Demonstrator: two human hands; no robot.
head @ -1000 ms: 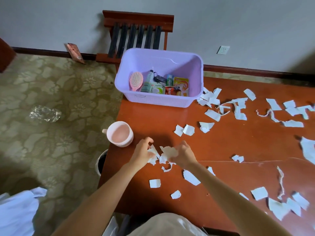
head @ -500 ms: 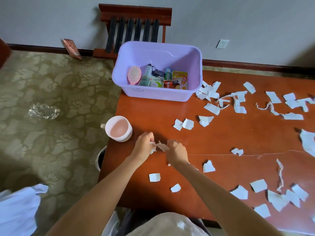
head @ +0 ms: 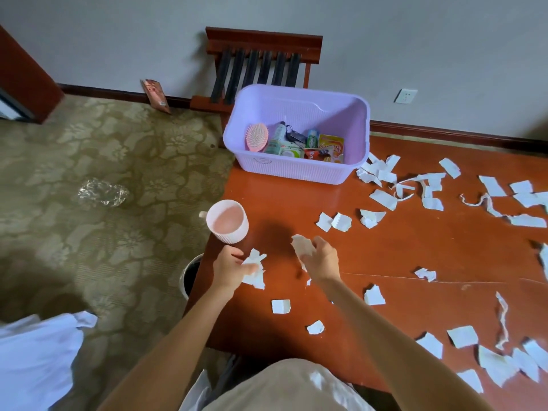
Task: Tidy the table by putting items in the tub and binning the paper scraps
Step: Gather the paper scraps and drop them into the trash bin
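Observation:
My left hand (head: 230, 269) grips a bunch of white paper scraps (head: 254, 268) above the table's left edge. My right hand (head: 321, 259) holds more crumpled scraps (head: 302, 246) a little to the right. The lilac tub (head: 296, 170) stands at the table's far left corner with a pink hairbrush (head: 256, 137), bottles and packets inside. A pink mug (head: 227, 221) sits near the left edge, just beyond my left hand. Several torn paper pieces (head: 382, 200) lie spread over the red-brown table (head: 415, 250). A dark bin (head: 189, 275) shows partly on the floor under the left edge.
A wooden rack (head: 261, 69) stands against the wall behind the tub. Crumpled clear plastic (head: 102, 192) lies on the patterned carpet at left. White cloth (head: 35, 357) fills the lower left corner. A small packet (head: 155, 94) leans on the baseboard.
Both hands have lifted off the table and drawn apart, each carrying scraps. My left hand has shifted left toward the table edge over the bin.

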